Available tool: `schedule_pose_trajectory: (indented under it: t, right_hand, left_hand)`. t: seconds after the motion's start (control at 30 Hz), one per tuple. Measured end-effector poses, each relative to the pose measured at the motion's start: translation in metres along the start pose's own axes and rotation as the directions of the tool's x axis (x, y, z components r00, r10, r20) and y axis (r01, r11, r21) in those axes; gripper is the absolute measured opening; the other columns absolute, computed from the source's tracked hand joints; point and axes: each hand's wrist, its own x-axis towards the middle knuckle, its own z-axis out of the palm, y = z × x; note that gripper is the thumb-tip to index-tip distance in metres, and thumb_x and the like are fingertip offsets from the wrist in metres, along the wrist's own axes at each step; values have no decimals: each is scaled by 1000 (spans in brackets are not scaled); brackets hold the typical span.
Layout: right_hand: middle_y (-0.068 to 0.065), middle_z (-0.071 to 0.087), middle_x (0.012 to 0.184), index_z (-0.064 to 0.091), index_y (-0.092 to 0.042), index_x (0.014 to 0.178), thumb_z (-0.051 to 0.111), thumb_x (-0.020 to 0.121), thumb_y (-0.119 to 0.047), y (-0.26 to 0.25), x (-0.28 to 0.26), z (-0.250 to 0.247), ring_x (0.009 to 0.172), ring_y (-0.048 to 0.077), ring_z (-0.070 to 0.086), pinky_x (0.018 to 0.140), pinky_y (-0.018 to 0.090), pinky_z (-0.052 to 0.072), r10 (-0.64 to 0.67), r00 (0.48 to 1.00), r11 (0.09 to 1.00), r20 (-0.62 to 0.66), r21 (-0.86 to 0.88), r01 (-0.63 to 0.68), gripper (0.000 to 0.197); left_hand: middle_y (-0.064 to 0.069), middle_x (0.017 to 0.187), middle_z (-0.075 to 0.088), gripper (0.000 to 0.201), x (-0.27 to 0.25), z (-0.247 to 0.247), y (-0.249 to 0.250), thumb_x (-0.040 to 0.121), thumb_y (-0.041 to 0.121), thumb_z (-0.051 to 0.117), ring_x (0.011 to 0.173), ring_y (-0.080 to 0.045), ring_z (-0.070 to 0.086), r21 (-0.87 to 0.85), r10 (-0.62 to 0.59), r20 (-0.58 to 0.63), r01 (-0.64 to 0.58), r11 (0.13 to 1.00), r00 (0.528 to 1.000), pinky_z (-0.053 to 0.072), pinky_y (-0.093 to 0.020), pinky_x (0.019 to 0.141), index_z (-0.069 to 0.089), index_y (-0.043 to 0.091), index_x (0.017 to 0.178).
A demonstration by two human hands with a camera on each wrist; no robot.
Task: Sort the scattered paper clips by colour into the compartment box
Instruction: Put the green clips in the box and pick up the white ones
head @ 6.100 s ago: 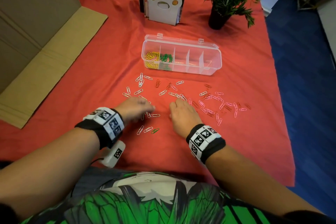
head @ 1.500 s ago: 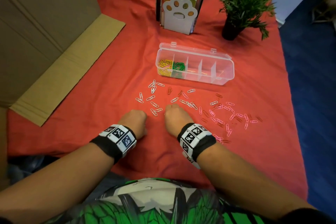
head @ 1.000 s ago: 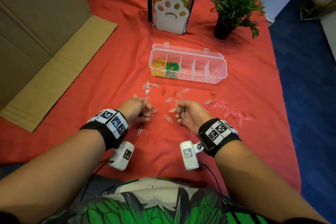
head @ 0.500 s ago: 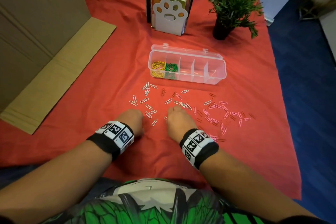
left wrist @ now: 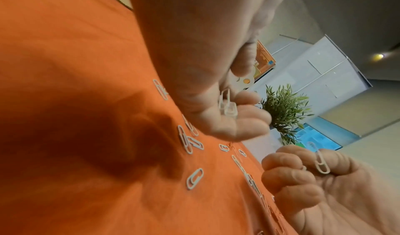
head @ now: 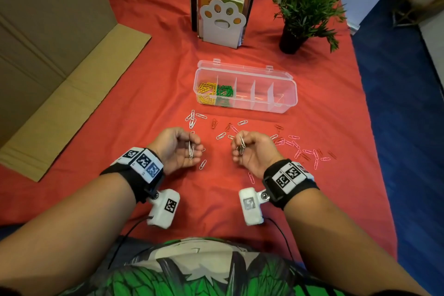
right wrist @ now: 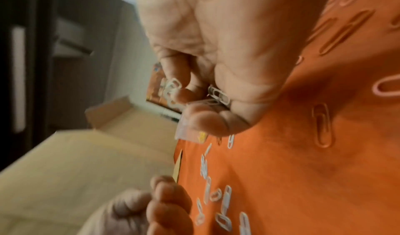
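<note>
A clear compartment box (head: 287, 94) lies open on the red cloth, with yellow clips (head: 206, 90) in its leftmost cell and green clips (head: 225, 91) in the one beside it. Loose white clips (head: 192, 118), red clips (head: 214, 123) and pink clips (head: 300, 150) lie scattered in front of it. My left hand (head: 195, 149) is turned palm inward just above the cloth, fingers curled round a few white clips (left wrist: 227, 106). My right hand (head: 237, 147) faces it and pinches more white clips (right wrist: 218, 94).
A paw-shaped bookend (head: 222, 23) with books and a potted plant (head: 302, 9) stand behind the box. Flattened cardboard (head: 72, 94) covers the left side. The cloth's right edge drops to a blue floor (head: 403, 127).
Half a second ago both hands lay knuckles up on the cloth among the clips. They have lifted and rolled palm inward, each with white clips in its fingers.
</note>
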Motion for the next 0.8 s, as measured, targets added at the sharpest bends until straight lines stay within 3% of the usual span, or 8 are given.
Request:
schedule_pose_trajectory:
  t: [0.1, 0.17, 0.23, 0.33, 0.53, 0.67, 0.73, 0.8]
  right_hand:
    - [0, 49, 59, 55, -13, 74, 42, 85, -10, -4, 8, -7, 48, 10, 44, 43, 19, 37, -19, 990, 1000, -141, 14, 21, 17]
    - [-3, 47, 63, 55, -16, 74, 49, 85, -8, -6, 17, -12, 51, 10, 40, 46, 22, 33, -133, 945, 947, -298, -321, 32, 15]
    - [-2, 55, 72, 55, -18, 71, 52, 84, -10, -8, 24, -17, 62, 14, 48, 57, 25, 38, -307, 891, 702, -333, -712, -25, 15]
    - [11, 60, 93, 59, -10, 82, 49, 85, -13, -10, 27, -19, 86, 27, 57, 77, 30, 44, -456, 872, 211, -178, -973, -88, 12]
    - [16, 50, 115, 48, -3, 114, 42, 82, -7, 8, 28, -6, 103, 36, 52, 86, 43, 46, -446, 893, -311, 57, -946, -95, 33]
    - [18, 51, 113, 52, 0, 109, 39, 85, -5, 0, 28, -4, 104, 34, 51, 88, 38, 42, -403, 913, -257, 70, -966, -39, 27]
    - [15, 54, 96, 55, -5, 90, 40, 89, -7, -10, 28, -3, 91, 27, 52, 77, 32, 39, -334, 943, 25, 1, -1000, 10, 15]
    - [3, 46, 73, 48, -16, 70, 40, 86, -6, -17, 24, -5, 63, 17, 44, 57, 28, 36, -199, 970, 548, -139, -837, -7, 21]
  left_hand:
    - [3, 49, 47, 24, 13, 5, -1, 85, 21, 47, 38, -9, 40, 195, 134, -127, -107, 975, 983, 35, -15, 40, 54, 17, 63]
    - [2, 54, 48, 17, 22, 4, -4, 85, 22, 58, 47, -13, 42, 582, 381, -172, -218, 783, 909, 33, -20, 46, 60, 17, 69]
    - [-2, 69, 61, 9, 25, 0, -4, 82, 23, 63, 65, -18, 53, 887, 579, -82, -206, 414, 811, 39, -25, 61, 69, 17, 83]
    - [-9, 104, 66, 26, 32, -10, -5, 83, 24, 61, 97, -26, 61, 995, 634, 72, -101, 10, 770, 44, -30, 85, 68, 22, 107]
    - [-11, 106, 60, 22, 37, -10, -8, 87, 25, 53, 100, -30, 59, 986, 627, 145, -60, -154, 765, 46, -36, 82, 64, 14, 103]
    - [-10, 88, 57, 11, 42, -10, -9, 84, 21, 54, 85, -29, 55, 989, 631, 68, -137, 61, 773, 42, -34, 77, 59, 11, 84]
    - [-5, 74, 49, 12, 38, -4, -4, 80, 23, 49, 72, -23, 46, 875, 526, -66, -204, 439, 848, 37, -31, 64, 52, 15, 73]
    - [-4, 63, 40, 7, 30, 1, 0, 69, 20, 40, 52, -20, 39, 512, 344, -100, -248, 822, 934, 28, -23, 48, 43, 16, 64]
